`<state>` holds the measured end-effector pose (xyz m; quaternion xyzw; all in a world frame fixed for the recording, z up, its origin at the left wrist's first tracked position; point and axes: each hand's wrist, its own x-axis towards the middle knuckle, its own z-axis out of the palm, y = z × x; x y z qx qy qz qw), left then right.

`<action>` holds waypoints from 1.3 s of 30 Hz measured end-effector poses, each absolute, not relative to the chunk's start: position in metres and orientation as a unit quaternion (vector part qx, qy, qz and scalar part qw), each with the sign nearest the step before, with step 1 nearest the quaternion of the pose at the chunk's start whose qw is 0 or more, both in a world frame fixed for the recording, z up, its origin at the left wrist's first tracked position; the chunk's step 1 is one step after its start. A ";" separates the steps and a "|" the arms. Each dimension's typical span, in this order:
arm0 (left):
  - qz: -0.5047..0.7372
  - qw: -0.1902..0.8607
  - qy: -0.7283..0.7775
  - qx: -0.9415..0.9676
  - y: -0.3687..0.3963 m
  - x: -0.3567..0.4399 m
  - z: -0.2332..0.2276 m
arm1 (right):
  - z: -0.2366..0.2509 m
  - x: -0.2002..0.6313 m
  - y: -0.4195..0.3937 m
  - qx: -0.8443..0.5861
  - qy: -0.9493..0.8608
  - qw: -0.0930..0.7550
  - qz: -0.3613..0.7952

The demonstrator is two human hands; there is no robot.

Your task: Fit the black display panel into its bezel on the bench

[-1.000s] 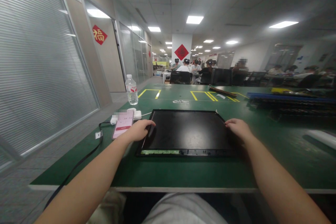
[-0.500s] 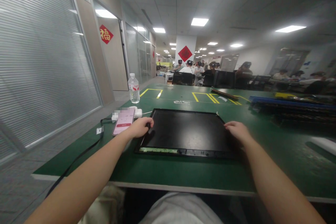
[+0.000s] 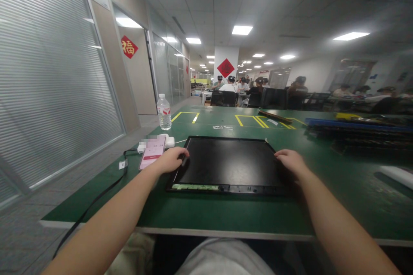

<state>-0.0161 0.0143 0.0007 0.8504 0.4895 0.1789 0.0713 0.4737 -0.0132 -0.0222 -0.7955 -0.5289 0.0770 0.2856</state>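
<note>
A black flat display panel point(image 3: 230, 161) lies on the green table in front of me, with a green circuit strip point(image 3: 195, 187) along the left part of its near edge. My left hand point(image 3: 172, 159) is closed on the panel's left edge, thumb on the frame. On the opposite side, my right hand point(image 3: 291, 161) pinches the right edge. The undersides of both grips are hidden. Just left of my left hand lies a smartphone point(image 3: 153, 152) with a pink screen.
A water bottle point(image 3: 164, 112) stands at the far left of the green table point(image 3: 226, 215). A black cable point(image 3: 100, 191) crosses the left corner. Stacked dark and blue strips point(image 3: 358, 126) lie at the right. Several people sit at tables beyond.
The whole view has shifted slightly downward in the picture. Both hands stay on the display panel's sides, and the panel shows no clear movement on the table.
</note>
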 end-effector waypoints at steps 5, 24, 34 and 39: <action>0.188 0.048 0.495 0.847 0.018 -0.017 -0.005 | -0.017 0.474 -0.018 -0.801 -0.511 0.304 0.070; 0.431 0.414 0.497 0.629 0.009 -0.007 0.010 | -0.027 0.480 -0.010 -0.820 -0.522 0.210 0.106; 0.518 0.563 0.514 0.387 0.008 0.009 0.014 | -0.021 0.474 -0.014 -0.820 -0.527 0.200 0.094; 0.485 0.610 0.495 0.384 0.007 0.008 0.010 | -0.021 0.474 -0.014 -0.818 -0.533 0.200 0.082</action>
